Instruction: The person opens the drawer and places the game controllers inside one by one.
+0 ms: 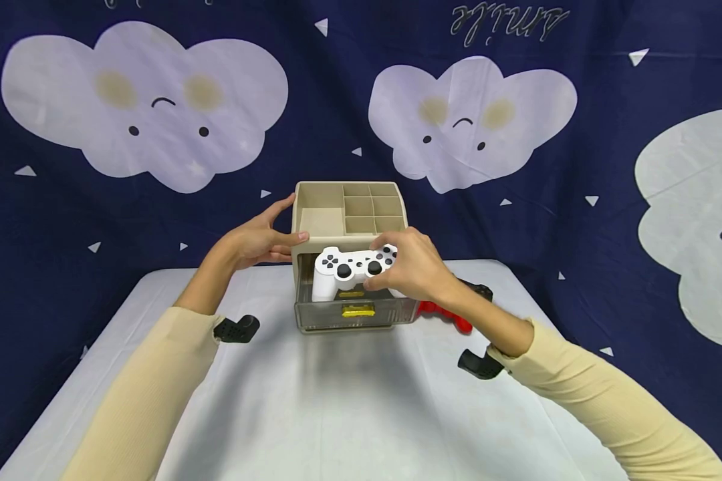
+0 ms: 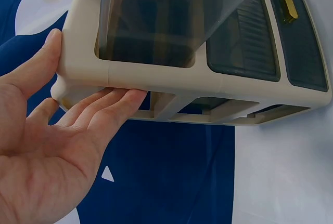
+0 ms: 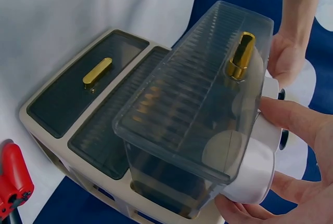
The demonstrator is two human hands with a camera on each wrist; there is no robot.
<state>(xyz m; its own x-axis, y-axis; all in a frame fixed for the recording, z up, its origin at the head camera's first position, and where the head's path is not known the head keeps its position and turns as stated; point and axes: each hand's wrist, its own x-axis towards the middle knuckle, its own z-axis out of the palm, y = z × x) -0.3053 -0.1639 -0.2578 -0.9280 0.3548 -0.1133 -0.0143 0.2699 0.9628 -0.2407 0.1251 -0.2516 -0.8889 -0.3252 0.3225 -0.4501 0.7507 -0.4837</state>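
A white game controller [image 1: 356,259] is held by my right hand [image 1: 418,266], thumb on the near side and fingers on the far side of its right part. It sits tilted over the pulled-out top drawer [image 1: 319,315], a clear grey box with a gold handle. In the right wrist view, the controller's white grip [image 3: 255,169] is partly inside the drawer's opening. My left hand [image 1: 257,239] rests against the left side of the beige desk organizer [image 1: 321,240]. Its thumb touches the upper front edge, and in the left wrist view straight fingers [image 2: 117,107] lie along the side wall.
A red controller [image 1: 454,315] lies right of the organizer, with a black one [image 1: 478,290] behind it, partly hidden by my right forearm. Lower drawers [image 3: 62,86] are closed. The white table [image 1: 337,414] ends near a dark blue cloud-print cloth [image 1: 331,133].
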